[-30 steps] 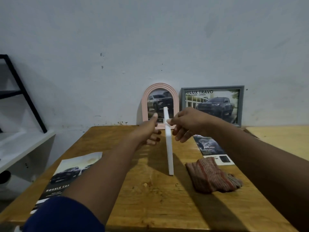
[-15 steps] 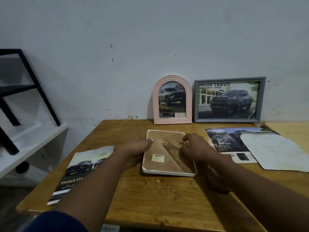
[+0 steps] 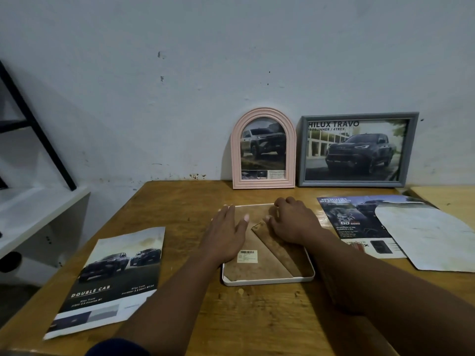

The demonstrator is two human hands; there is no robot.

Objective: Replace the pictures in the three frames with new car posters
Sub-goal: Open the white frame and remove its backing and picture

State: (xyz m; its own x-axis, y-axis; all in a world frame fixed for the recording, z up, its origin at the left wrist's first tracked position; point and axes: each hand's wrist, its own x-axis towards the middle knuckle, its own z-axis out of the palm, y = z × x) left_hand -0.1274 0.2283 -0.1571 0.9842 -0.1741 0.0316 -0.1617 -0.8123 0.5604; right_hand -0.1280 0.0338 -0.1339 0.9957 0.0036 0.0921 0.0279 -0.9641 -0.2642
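A white frame (image 3: 270,280) lies face down in the middle of the wooden table (image 3: 257,325), its brown backing and folded stand facing up. My left hand (image 3: 226,232) rests flat on the backing's left side, fingers spread. My right hand (image 3: 293,222) presses on the top of the stand, fingers curled at the backing's upper edge. A pink arched frame (image 3: 263,150) and a grey frame (image 3: 356,150), both with car pictures, lean on the wall. A "Double Cab" car poster (image 3: 113,276) lies at the left.
At the right lie another car poster (image 3: 352,217) and a pale sheet (image 3: 426,235) overlapping it. A white shelf (image 3: 33,214) with a black metal stand (image 3: 33,127) is left of the table. A second table's edge (image 3: 444,199) shows far right.
The white frame went from standing on edge between my hands to lying face down. My left hand has since slid from its left edge onto the backing.
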